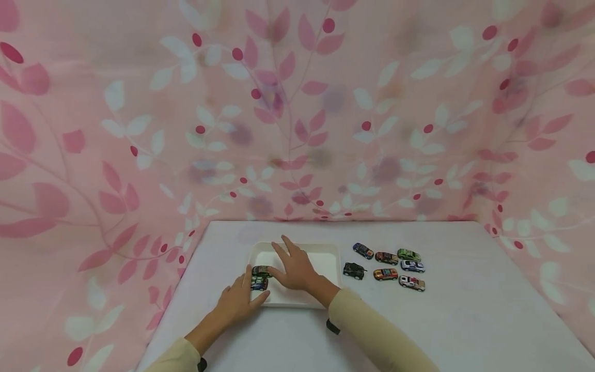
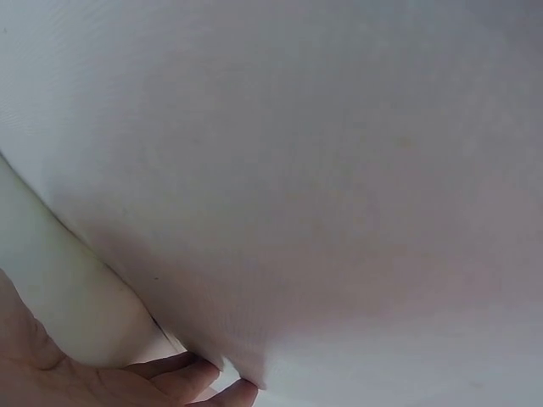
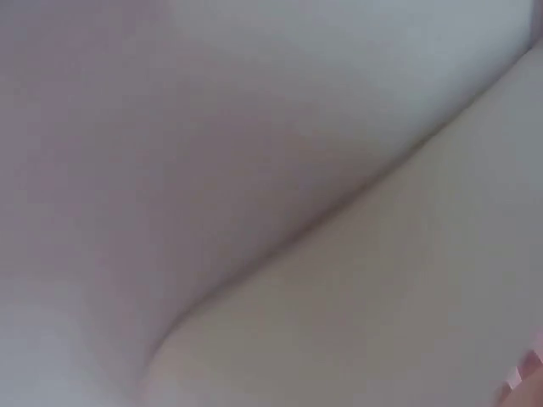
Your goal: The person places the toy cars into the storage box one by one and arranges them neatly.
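Right hand (image 1: 295,268) flat inside white tray (image 1: 332,253), fingers spread, thumb beside green toy car (image 1: 261,270). Left hand (image 1: 241,299) at tray's near-left corner, fingers relaxed, touching blue toy car (image 1: 259,283); firm grip not discernible. Seven more toy cars (image 1: 392,266) right of tray on white table (image 1: 465,310). Probably light, rigid, free-rolling; best pinched across the flanks.
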